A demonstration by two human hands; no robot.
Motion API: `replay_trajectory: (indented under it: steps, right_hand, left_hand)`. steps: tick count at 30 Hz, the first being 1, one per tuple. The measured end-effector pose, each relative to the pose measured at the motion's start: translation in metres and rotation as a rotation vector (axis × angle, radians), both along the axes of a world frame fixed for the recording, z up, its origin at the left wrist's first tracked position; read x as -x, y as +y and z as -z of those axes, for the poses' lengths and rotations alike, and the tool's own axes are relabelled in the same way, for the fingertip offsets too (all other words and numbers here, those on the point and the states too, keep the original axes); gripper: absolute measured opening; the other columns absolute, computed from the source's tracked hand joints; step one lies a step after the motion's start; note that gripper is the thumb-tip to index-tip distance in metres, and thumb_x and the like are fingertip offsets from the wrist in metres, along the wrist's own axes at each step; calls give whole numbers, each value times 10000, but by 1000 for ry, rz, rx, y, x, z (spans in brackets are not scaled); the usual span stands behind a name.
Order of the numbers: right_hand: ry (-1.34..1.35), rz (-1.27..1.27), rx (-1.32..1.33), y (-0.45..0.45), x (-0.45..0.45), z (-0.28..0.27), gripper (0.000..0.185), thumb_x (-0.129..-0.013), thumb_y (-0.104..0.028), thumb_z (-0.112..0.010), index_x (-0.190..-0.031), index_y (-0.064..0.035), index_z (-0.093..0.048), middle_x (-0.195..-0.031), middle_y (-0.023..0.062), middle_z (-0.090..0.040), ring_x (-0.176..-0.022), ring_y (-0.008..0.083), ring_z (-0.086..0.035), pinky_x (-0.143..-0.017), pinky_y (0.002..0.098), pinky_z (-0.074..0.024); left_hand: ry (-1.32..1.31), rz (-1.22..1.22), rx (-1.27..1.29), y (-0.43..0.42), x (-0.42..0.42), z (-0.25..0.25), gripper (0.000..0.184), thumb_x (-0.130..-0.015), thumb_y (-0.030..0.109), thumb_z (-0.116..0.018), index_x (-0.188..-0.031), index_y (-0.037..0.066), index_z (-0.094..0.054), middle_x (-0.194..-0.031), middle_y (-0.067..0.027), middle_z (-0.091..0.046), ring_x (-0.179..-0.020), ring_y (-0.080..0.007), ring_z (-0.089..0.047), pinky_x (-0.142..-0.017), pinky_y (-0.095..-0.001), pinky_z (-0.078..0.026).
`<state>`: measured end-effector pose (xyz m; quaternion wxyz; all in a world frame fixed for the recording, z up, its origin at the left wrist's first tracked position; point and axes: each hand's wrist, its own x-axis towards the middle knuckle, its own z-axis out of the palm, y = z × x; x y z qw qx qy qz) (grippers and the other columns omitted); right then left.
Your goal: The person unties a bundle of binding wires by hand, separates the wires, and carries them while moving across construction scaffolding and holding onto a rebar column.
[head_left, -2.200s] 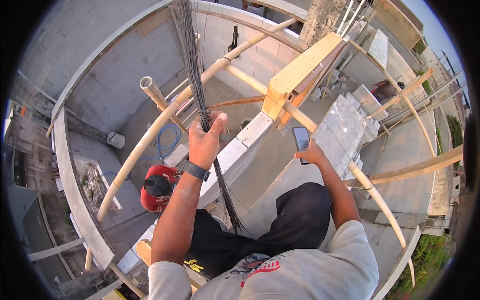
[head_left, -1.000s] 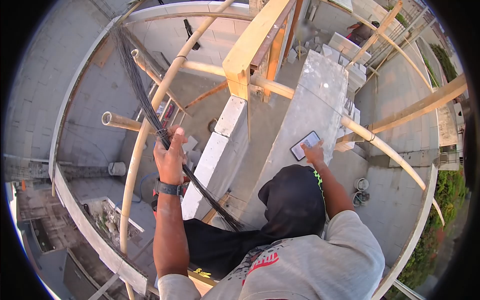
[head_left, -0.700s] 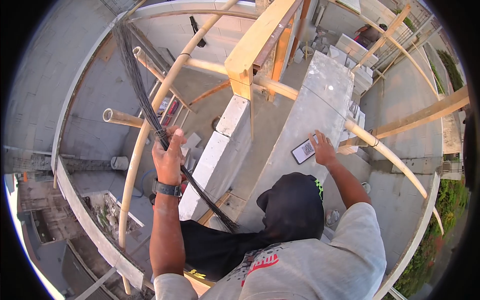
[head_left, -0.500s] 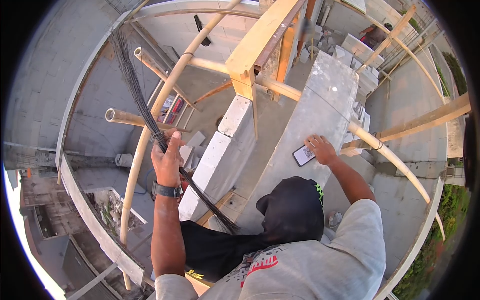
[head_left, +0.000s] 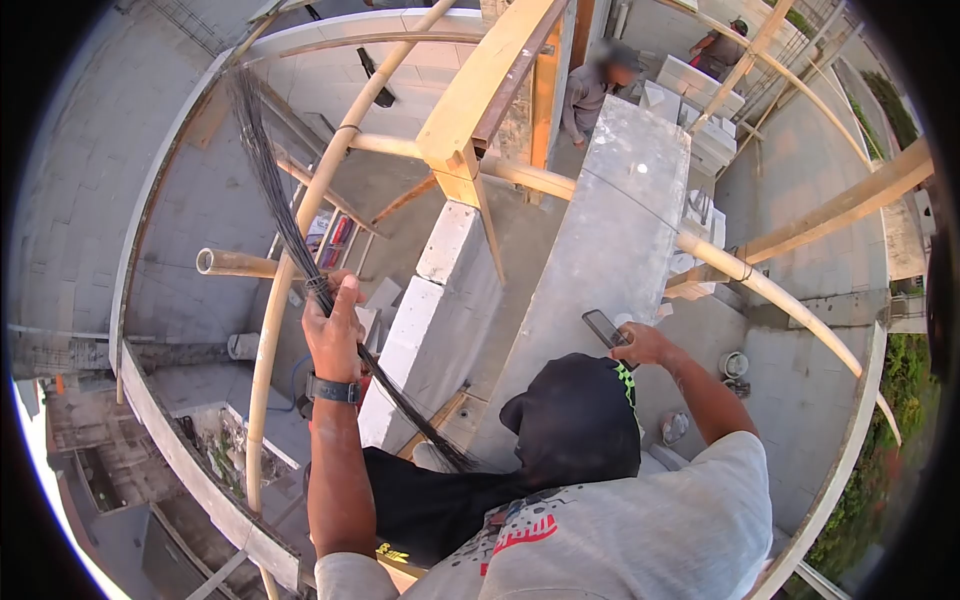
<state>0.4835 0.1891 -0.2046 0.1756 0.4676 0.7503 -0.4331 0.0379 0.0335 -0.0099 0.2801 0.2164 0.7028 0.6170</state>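
Note:
My left hand (head_left: 333, 325) is closed around a long bundle of thin dark tie wire (head_left: 268, 180), bound near the grip. The bundle slants from upper left, past my wrist, down toward the dark cloth at my chest. My right hand (head_left: 642, 345) grips the lower end of a smartphone (head_left: 604, 328), which is tilted over the grey plank (head_left: 628, 200); its screen looks dark from here. Left of the plank stands a white block wall (head_left: 412, 345), close to my left hand.
Bamboo poles (head_left: 268, 370) cross around me, one running beside my left hand. A timber post and beam (head_left: 455, 140) rise ahead. One person (head_left: 590, 95) stands beyond the plank, another (head_left: 718, 52) farther right. White blocks (head_left: 712, 145) are stacked below, and a bucket (head_left: 733, 364) sits lower right.
My right hand has picked up the phone, which was lying lit on the plank, and tilted it. A person has come into view beyond the plank. My left hand keeps the wire.

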Motion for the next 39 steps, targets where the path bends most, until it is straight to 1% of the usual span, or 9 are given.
replay_trajectory:
  steps: [1, 3, 6, 15, 19, 24, 31, 33, 39]
  right_hand:
    - [-2, 7, 1, -6, -8, 3, 610, -750, -422, -737, -1174, -3, -604, -1058, 224, -653, -1050, 360, -643, -917, 435, -525]
    - [238, 760, 694, -28, -35, 15, 501, -821, -381, -700, -1146, -14, -599, -1055, 203, -664, -994, 330, -669, -880, 468, -549]
    - [585, 1047, 952, -62, -72, 2, 414, -865, -337, -670, -1112, -15, -590, -1010, 171, -671, -932, 305, -686, -846, 493, -567]
    - [602, 1290, 828, -85, -151, 5, 497, -824, -320, -724, -1148, 21, -565, -998, 174, -661, -929, 313, -682, -880, 498, -564]
    - [390, 1334, 719, -68, -170, 61, 487, -820, -306, -724, -1156, 7, -561, -974, 168, -649, -891, 310, -677, -834, 505, -576]
    - [-249, 1043, 360, -34, -152, 108, 634, -686, -291, -810, -1172, 43, -580, -1028, 174, -630, -885, 318, -666, -675, 481, -601]
    - [-338, 865, 58, 7, -115, 150, 881, -654, -347, -838, -1326, 66, -445, -1218, 254, -592, -989, 352, -661, -695, 437, -586]
    - [-278, 786, -93, 18, -103, 141, 718, -644, -397, -835, -1127, 92, -629, -1185, 302, -625, -1092, 386, -632, -932, 379, -510]
    - [-290, 789, 37, 47, -104, 171, 852, -688, -409, -815, -1266, 138, -510, -1286, 318, -566, -1197, 365, -586, -974, 401, -488]
  left_hand:
    - [6, 10, 3, 2, -1, 0, 335, -886, 286, -717, -1038, 3, -621, -762, -34, -592, -474, -21, -402, -421, -198, -312]
    - [1, 21, 9, 5, -3, -1, 339, -887, 286, -718, -1044, 2, -619, -762, -33, -592, -472, -20, -400, -420, -198, -312]
    - [-5, 37, 13, 7, -6, 3, 346, -890, 286, -719, -1057, 1, -616, -766, -33, -596, -469, -19, -400, -416, -198, -313]
    - [42, 95, 45, 18, -15, 9, 365, -900, 281, -713, -1096, -8, -608, -781, -41, -610, -467, -23, -416, -405, -199, -315]
    - [27, 98, 53, 23, -23, 10, 368, -904, 285, -709, -1100, -8, -604, -779, -45, -613, -462, -28, -425, -403, -203, -323]
    - [92, 130, 67, 29, -32, 13, 379, -908, 275, -705, -1125, -11, -582, -784, -69, -642, -460, -37, -456, -413, -200, -351]
    - [43, 206, 160, 43, -51, 36, 354, -921, 234, -690, -1125, -32, -576, -691, -56, -619, -471, -79, -516, -440, -211, -420]
    - [16, 196, 201, 50, -56, 42, 353, -921, 243, -691, -1110, -36, -585, -653, -39, -593, -471, -81, -515, -442, -214, -428]
    - [65, 279, 236, 64, -69, 61, 345, -911, 266, -710, -1083, -14, -608, -609, -1, -536, -463, -69, -482, -423, -227, -407]
